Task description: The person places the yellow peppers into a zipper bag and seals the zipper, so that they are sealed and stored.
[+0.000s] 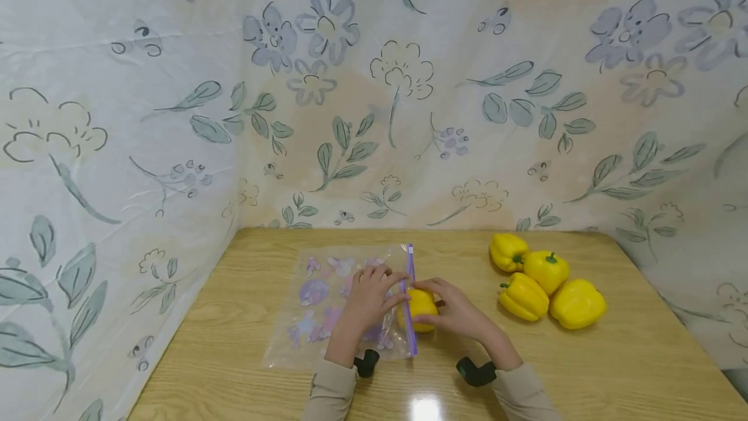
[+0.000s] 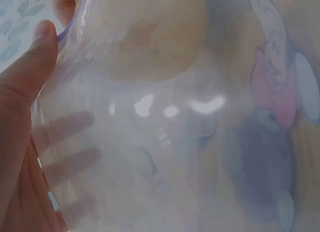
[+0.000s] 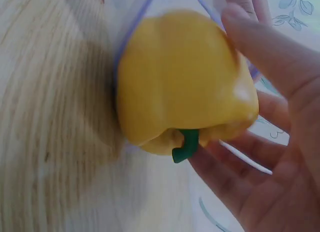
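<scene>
In right grip (image 1: 458, 312), pepper (image 1: 424, 308), at bag mouth (image 1: 413, 338)

No legible text, labels, brands, numbers or signs in head or wrist views. Small dark mark on left sleeve (image 1: 334, 387): too tiny to make out.

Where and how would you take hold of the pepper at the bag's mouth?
Probably around the rounded sides of the pepper near its stem end, coming from the right: its far end sits inside the bag, while the stem end faces out. The short stem looks too small to hold.
</scene>
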`<state>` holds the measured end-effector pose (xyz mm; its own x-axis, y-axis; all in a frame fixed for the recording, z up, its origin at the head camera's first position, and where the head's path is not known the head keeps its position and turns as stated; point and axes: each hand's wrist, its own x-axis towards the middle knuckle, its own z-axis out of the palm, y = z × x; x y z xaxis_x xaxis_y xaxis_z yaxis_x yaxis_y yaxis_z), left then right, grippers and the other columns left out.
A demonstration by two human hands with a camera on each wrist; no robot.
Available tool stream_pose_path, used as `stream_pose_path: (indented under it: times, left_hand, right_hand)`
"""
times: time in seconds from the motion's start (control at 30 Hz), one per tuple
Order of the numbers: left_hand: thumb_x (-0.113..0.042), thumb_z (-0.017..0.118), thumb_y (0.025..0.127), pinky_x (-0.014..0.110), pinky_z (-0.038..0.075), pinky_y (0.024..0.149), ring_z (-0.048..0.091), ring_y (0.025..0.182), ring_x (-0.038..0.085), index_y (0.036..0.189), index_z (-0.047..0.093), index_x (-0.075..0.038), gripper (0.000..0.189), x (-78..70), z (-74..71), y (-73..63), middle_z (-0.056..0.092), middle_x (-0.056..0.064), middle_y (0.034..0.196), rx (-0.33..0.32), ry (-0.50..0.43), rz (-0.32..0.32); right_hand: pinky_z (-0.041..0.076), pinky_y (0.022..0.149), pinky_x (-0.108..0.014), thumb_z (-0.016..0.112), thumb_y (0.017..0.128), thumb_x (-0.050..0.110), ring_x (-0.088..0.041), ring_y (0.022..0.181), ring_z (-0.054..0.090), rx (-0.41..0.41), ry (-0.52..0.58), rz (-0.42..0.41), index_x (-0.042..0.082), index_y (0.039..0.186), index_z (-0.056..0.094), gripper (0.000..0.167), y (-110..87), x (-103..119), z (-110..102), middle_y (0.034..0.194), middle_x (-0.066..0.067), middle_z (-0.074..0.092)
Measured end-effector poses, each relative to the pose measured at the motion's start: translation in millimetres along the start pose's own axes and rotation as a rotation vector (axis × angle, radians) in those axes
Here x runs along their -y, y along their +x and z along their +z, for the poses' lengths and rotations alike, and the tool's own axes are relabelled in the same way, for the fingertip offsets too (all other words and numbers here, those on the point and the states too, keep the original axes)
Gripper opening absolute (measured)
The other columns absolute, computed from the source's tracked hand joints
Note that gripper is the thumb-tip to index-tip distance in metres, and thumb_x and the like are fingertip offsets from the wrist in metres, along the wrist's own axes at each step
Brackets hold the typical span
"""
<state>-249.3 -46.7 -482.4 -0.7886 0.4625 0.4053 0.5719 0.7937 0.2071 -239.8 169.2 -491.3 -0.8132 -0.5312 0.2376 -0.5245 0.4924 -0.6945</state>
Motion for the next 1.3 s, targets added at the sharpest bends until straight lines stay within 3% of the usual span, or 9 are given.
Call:
stream_pose_path:
  times: [0.23,0.47,0.73,0.97,1.3]
  left_hand:
    - [-0.053,0.048,0.088,0.052,0.036,0.096,0.046,0.106,0.024,0.126,0.056,-0.030,0.045,-1.6,-3.3,0.2,0.052,0.000,0.113,0.027,0.006,-0.013]
    - [-0.053,0.048,0.088,0.052,0.036,0.096,0.046,0.104,0.023,0.124,0.056,-0.032,0.043,-1.2,-1.6,0.0,0.053,-0.002,0.111,0.015,-0.010,-0.017]
    - [-0.053,0.048,0.089,0.052,0.036,0.096,0.046,0.105,0.024,0.125,0.056,-0.031,0.043,-1.5,-0.5,-0.9,0.052,-0.001,0.112,0.022,-0.005,-0.020]
    - [-0.051,0.048,0.089,0.052,0.035,0.097,0.045,0.105,0.023,0.125,0.056,-0.029,0.043,-1.4,-2.2,-1.3,0.052,-0.001,0.111,0.021,-0.016,-0.016]
    - [-0.051,0.048,0.089,0.052,0.036,0.097,0.045,0.105,0.023,0.125,0.056,-0.030,0.042,-0.8,-1.6,-0.8,0.053,-0.001,0.111,0.003,-0.008,0.000]
  right_hand:
    - [0.048,0.091,-0.044,0.074,0.078,0.034,-0.028,0.121,0.045,0.094,0.071,-0.013,0.014,0.137,0.044,0.069,-5.8,-5,-6,0.134,-0.007,0.045]
    - [0.038,0.098,-0.056,0.070,0.079,0.004,-0.035,0.133,0.030,0.195,0.164,-0.071,0.011,0.144,0.031,0.076,-11.2,-21,-11,0.149,-0.012,0.029]
    - [0.031,0.103,-0.058,0.061,0.075,-0.010,-0.039,0.133,0.028,0.240,0.312,-0.024,0.009,0.145,0.025,0.081,-12.9,-28,-12,0.150,-0.012,0.025]
    - [0.034,0.102,-0.055,0.061,0.085,0.000,-0.039,0.132,0.031,0.210,0.347,-0.043,0.007,0.138,0.031,0.062,-10.8,-28,-11,0.144,-0.013,0.032]
    - [0.036,0.099,-0.057,0.068,0.084,0.011,-0.040,0.126,0.038,0.154,0.341,-0.037,0.011,0.133,0.040,0.057,-8.3,-30,-5,0.138,-0.010,0.040]
